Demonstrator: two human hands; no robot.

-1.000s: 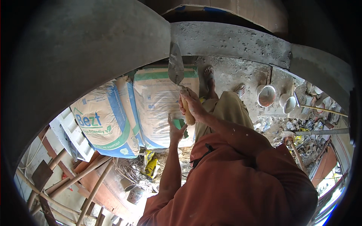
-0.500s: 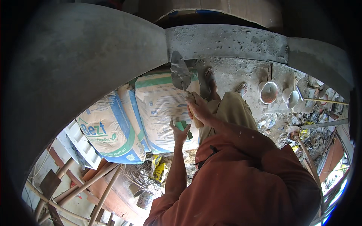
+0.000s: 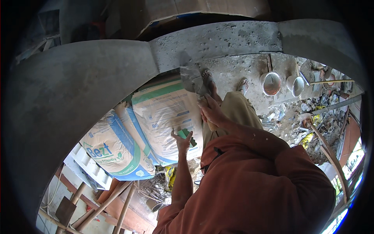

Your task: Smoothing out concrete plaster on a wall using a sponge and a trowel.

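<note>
My right hand (image 3: 213, 111) grips the wooden handle of a pointed trowel (image 3: 191, 78). Its grey blade points away from me, toward the concrete ledge, and looks slightly blurred. Lower and to the left, my left hand (image 3: 182, 142) holds a small green block (image 3: 187, 135) between thumb and fingers. The block looks like a sponge with a ragged dark side, though I cannot make out its kind for sure. Beneath both hands lies a large paper sack (image 3: 163, 111) with green and blue bands. A second printed sack (image 3: 117, 150) leans at its left.
A curved concrete wall (image 3: 89, 74) and pitted ledge (image 3: 218, 41) run across the far side. Two buckets, a reddish-rimmed one (image 3: 270, 83) and a whitish one (image 3: 296, 85), stand at right near rubble (image 3: 282, 113). Wooden poles (image 3: 124, 208) cross at lower left.
My view has shifted, so the wall and ledge sit differently in the picture. The trowel has swung slightly to the right and its blade is more blurred. Both hands keep their holds.
</note>
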